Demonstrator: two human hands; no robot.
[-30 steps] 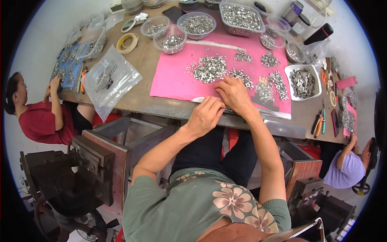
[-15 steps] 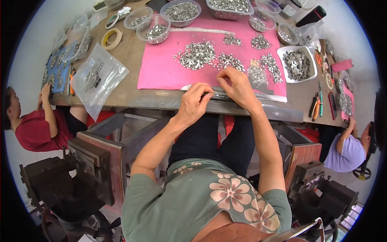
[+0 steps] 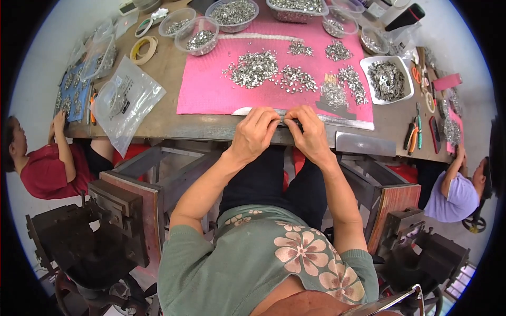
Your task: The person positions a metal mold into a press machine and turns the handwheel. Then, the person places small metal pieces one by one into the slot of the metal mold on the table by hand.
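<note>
At the near edge of the pink mat (image 3: pixel 211 95), my left hand (image 3: pixel 254 132) and my right hand (image 3: pixel 307 132) meet with fingertips almost touching. Both are closed in a pinch. A small dark bit shows between them, too small to name. Just beyond my hands lie piles of small shiny metal pieces: a large heap (image 3: pixel 254 69), a smaller heap (image 3: pixel 297 79), and thin pin-like pieces (image 3: pixel 333 95) beside my right hand. Another pile of metal pieces (image 3: pixel 353 84) lies to the right of the pins.
A white tray (image 3: pixel 365 66) of metal parts stands right of the mat, with pliers (image 3: pixel 411 136) nearer me. Clear tubs (image 3: pixel 196 50) line the back. A plastic bag (image 3: pixel 138 113) and tape roll (image 3: pixel 153 52) lie left. One person (image 3: pixel 47 168) works at left, another (image 3: pixel 453 197) at right.
My right hand has come down from over the metal pieces toward the table edge and now meets my left hand. My left hand has barely moved.
</note>
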